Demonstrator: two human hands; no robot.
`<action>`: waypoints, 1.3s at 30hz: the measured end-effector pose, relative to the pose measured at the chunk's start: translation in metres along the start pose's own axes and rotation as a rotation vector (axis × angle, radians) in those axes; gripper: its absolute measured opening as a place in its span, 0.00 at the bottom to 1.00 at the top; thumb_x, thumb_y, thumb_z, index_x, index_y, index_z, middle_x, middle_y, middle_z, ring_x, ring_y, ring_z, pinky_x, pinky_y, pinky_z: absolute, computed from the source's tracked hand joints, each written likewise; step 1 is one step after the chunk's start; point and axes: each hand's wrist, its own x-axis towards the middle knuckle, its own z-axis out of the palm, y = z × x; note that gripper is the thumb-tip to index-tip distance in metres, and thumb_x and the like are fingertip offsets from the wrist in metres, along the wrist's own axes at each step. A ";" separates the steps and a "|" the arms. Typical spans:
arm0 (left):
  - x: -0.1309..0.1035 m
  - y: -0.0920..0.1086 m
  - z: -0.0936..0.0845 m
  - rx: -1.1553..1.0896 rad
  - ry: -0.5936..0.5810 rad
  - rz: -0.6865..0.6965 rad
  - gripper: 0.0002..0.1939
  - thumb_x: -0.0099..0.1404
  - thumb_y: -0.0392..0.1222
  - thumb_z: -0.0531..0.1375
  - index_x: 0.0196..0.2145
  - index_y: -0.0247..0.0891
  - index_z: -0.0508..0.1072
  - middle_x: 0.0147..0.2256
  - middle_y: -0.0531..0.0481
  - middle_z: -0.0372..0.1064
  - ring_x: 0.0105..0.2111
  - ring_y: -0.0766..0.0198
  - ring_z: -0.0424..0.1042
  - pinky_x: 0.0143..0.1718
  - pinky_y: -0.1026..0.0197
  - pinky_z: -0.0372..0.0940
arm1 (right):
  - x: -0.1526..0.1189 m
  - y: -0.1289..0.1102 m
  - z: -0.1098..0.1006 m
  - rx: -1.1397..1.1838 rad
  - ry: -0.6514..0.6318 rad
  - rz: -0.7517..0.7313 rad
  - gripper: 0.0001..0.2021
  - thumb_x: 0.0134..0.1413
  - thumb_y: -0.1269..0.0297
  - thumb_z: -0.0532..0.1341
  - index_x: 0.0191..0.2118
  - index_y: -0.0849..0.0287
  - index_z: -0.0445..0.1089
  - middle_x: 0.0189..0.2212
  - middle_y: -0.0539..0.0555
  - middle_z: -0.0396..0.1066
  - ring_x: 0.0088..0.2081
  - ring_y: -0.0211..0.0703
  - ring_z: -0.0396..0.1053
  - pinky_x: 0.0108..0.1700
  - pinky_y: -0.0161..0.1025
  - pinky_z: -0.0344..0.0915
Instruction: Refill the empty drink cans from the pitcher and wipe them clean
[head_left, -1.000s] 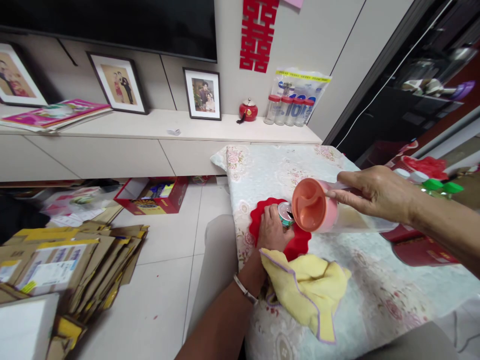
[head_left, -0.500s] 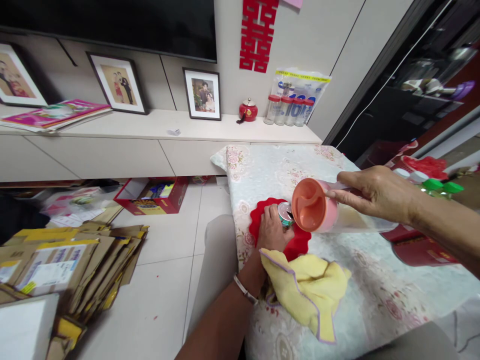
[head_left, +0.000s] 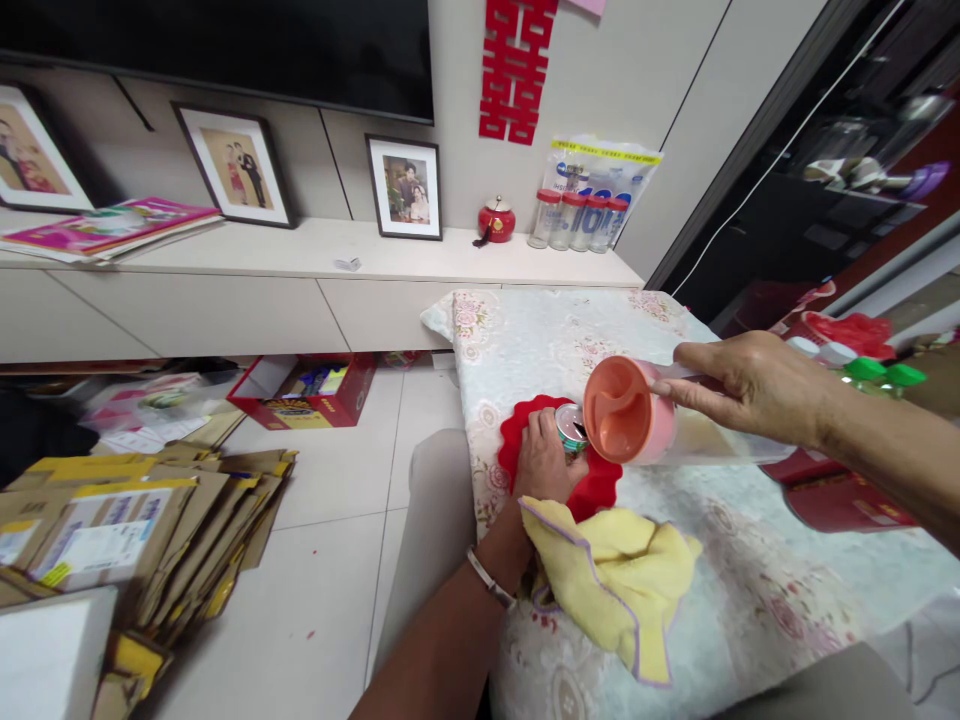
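My left hand (head_left: pixel 543 460) is wrapped round a small can (head_left: pixel 571 424) that stands in a red scalloped dish (head_left: pixel 517 428). The can's silver top has a dark opening. My right hand (head_left: pixel 742 385) grips the handle of a clear pitcher (head_left: pixel 709 436) with a pink-orange lid (head_left: pixel 621 411). The pitcher lies tilted on its side in the air, its lid right beside the can's top. Pale liquid shows inside it. A yellow cloth (head_left: pixel 622 575) with a purple edge lies crumpled by my left wrist.
Red containers (head_left: pixel 844 495) and green-capped bottles (head_left: pixel 885 372) stand at the right of the flowered tablecloth (head_left: pixel 525 335). Glass jars (head_left: pixel 576 222) and framed photos (head_left: pixel 405 190) line the white cabinet (head_left: pixel 300 245). Flattened cardboard (head_left: pixel 172 520) and a red box (head_left: pixel 307 392) are on the floor.
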 end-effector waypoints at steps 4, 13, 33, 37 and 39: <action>0.000 -0.001 0.001 -0.022 0.017 -0.002 0.31 0.57 0.36 0.65 0.57 0.43 0.61 0.52 0.41 0.67 0.57 0.45 0.69 0.60 0.43 0.68 | 0.000 0.001 0.001 -0.011 0.004 0.016 0.32 0.64 0.29 0.43 0.26 0.53 0.56 0.16 0.50 0.57 0.20 0.40 0.55 0.29 0.42 0.46; 0.000 0.000 0.000 -0.005 -0.016 -0.004 0.30 0.58 0.36 0.64 0.57 0.37 0.61 0.53 0.37 0.67 0.57 0.45 0.68 0.61 0.44 0.67 | 0.000 -0.001 0.000 -0.006 0.011 -0.004 0.31 0.65 0.30 0.43 0.26 0.53 0.55 0.17 0.51 0.56 0.20 0.41 0.55 0.29 0.41 0.46; 0.000 -0.003 0.005 -0.023 0.016 0.000 0.29 0.58 0.36 0.65 0.55 0.40 0.61 0.52 0.40 0.67 0.57 0.46 0.69 0.61 0.44 0.66 | 0.001 0.001 0.001 0.006 0.032 -0.009 0.32 0.64 0.30 0.45 0.25 0.54 0.59 0.16 0.48 0.55 0.19 0.38 0.54 0.29 0.40 0.45; 0.000 -0.002 0.004 -0.019 0.010 0.006 0.29 0.58 0.36 0.65 0.56 0.38 0.61 0.53 0.37 0.66 0.58 0.46 0.68 0.62 0.45 0.66 | 0.002 0.000 0.000 0.001 0.029 -0.006 0.32 0.63 0.29 0.44 0.25 0.53 0.59 0.15 0.49 0.55 0.19 0.39 0.53 0.28 0.40 0.45; 0.000 -0.002 0.004 -0.021 0.009 0.006 0.30 0.58 0.35 0.65 0.56 0.37 0.61 0.53 0.37 0.66 0.58 0.46 0.68 0.62 0.45 0.66 | 0.002 0.000 0.000 0.000 0.024 -0.003 0.33 0.63 0.28 0.44 0.25 0.53 0.59 0.15 0.49 0.55 0.19 0.39 0.53 0.28 0.40 0.45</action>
